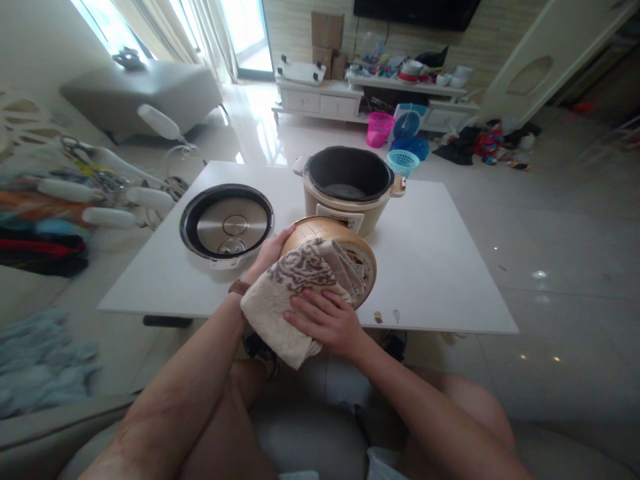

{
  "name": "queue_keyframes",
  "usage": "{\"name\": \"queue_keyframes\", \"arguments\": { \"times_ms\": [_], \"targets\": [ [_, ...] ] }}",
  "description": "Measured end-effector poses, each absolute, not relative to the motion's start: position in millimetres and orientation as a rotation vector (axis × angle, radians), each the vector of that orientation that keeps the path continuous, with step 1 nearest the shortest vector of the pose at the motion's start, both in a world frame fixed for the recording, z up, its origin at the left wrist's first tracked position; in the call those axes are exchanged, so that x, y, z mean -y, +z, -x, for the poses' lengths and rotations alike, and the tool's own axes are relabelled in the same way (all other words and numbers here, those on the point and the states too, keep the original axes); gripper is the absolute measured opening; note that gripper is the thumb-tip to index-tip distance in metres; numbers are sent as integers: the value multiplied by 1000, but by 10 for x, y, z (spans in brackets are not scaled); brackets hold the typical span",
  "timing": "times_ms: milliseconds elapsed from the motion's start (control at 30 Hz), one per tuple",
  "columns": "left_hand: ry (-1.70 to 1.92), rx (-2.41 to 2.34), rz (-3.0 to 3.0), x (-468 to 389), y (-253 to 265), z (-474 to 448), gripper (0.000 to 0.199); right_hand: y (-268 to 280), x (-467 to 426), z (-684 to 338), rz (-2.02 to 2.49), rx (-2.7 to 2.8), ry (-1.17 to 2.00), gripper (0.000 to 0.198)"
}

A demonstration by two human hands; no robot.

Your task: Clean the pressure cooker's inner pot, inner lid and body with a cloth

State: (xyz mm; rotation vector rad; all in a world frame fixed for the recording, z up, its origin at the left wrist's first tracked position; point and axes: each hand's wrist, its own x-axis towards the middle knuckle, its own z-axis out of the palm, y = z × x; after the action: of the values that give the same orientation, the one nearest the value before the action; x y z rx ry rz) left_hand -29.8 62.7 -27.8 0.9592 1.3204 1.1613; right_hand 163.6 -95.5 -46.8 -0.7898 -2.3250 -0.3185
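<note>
A golden-tan cooker inner pot (pixel 320 229) is tipped on its side above the table's near edge, its stained base turned to the right. My left hand (pixel 271 255) grips the pot at its left side; part of the fingers is hidden behind it. A cream towel (pixel 277 310) with a brown pattern drapes over the pot. My right hand (pixel 327 320) presses the towel against the pot with fingers laid over the cloth. Just behind stands the beige cooker body (pixel 345 210) with its dark inside showing. To the left, the round lid (pixel 235 223) lies with its metal underside up.
These stand on a white table (pixel 430 267), with two small stickers near its front edge. A floor lamp (pixel 160 123) with white shades is at the left. Beyond the table are a pink basket (pixel 380 129), a blue basket (pixel 403 162) and a cluttered TV cabinet (pixel 320 103).
</note>
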Motion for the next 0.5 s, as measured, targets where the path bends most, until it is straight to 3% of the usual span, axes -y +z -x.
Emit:
{"name": "queue_keyframes", "arguments": {
  "times_ms": [133, 300, 433, 500],
  "targets": [
    [1048, -1417, -861, -641, -284, 288, 47, -473, 775, -1922, 957, 2216, -325, 44],
    [1129, -1348, -703, -588, -311, 213, 51, -482, 529, -2264, 1271, 1707, -23, 56],
    [1146, -1319, -695, -557, -312, 183, 53, -693, 613, -2259, 1300, 1325, 196, 53],
    [1156, -1310, -687, -551, -307, 176, 52, -811, 782, -2191, 1323, 1287, 225, 62]
  ]
}}
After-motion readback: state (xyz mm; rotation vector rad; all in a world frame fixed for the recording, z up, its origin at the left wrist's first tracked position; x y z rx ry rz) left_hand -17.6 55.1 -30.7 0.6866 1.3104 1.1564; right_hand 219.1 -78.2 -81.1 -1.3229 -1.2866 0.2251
